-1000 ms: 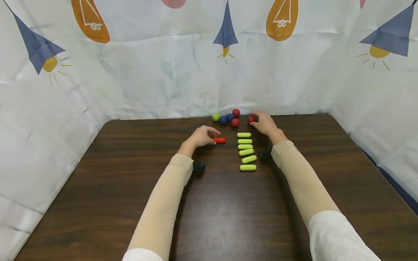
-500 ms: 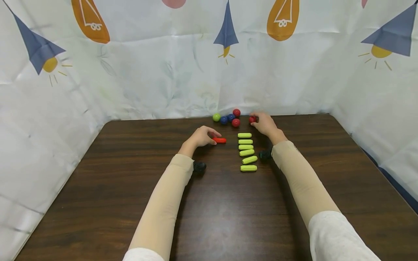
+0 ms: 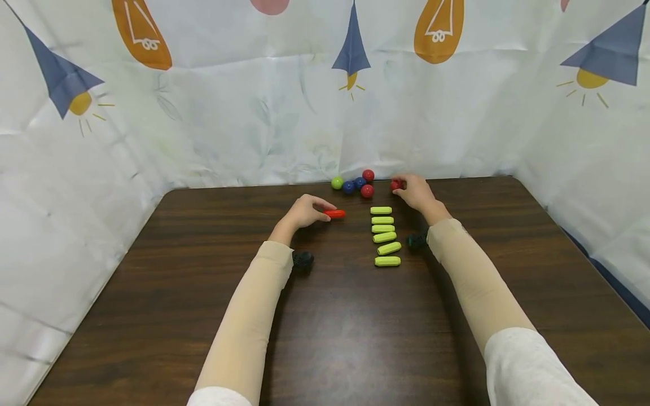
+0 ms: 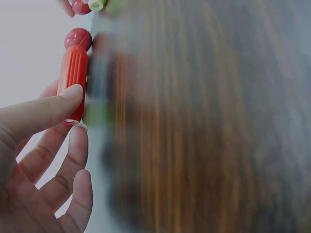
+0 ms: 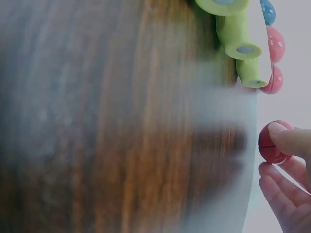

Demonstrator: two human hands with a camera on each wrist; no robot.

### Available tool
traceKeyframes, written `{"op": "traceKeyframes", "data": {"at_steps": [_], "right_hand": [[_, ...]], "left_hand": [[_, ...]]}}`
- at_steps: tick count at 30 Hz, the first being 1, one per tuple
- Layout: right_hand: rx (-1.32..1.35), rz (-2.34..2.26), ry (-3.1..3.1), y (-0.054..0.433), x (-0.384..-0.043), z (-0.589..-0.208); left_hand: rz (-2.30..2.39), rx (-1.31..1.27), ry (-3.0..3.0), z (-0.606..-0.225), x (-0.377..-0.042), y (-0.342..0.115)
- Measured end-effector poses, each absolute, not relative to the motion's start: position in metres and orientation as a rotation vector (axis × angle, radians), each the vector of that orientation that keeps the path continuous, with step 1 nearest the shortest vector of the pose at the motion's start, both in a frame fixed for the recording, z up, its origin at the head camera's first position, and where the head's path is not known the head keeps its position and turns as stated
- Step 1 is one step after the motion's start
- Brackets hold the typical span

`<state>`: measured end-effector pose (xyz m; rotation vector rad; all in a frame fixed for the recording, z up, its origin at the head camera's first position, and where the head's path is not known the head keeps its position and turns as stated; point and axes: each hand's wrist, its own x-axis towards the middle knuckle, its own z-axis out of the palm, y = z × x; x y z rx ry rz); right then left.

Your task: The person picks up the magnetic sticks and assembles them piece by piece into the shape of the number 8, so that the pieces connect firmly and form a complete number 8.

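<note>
My left hand [image 3: 303, 213] pinches a short red ribbed rod [image 3: 336, 214] between thumb and fingers. In the left wrist view the thumb lies along the side of this red rod [image 4: 74, 73], and a shiny end face shows near the fingers. At the table's far edge my right hand [image 3: 419, 193] holds a small red ball [image 3: 395, 185] by thumb and fingertips. A thin seam runs round that red ball [image 5: 273, 141] in the right wrist view. Between the hands, several yellow-green rods [image 3: 383, 229] lie in a column.
Along the back edge sits a cluster of balls: a green ball [image 3: 337, 182], two blue balls [image 3: 348, 186] and two more red balls [image 3: 367, 191]. A white printed cloth [image 3: 228, 124] hangs right behind the dark wooden table [image 3: 345, 338].
The left hand has drawn the red rod slightly left and away from me. With the red ball in its fingers, the right hand has shifted a little to the right.
</note>
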<state>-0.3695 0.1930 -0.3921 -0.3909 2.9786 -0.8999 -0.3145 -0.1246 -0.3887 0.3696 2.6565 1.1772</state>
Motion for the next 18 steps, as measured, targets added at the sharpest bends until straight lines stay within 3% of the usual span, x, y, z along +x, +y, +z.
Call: {"op": "traceKeyframes", "data": {"at_steps": [18], "right_hand": [[-0.426,-0.962,2.959,0.193,-0.359,-0.387]], "left_hand": [[1.182,0.314,2.671,-0.387,-0.310,-0.151]]}}
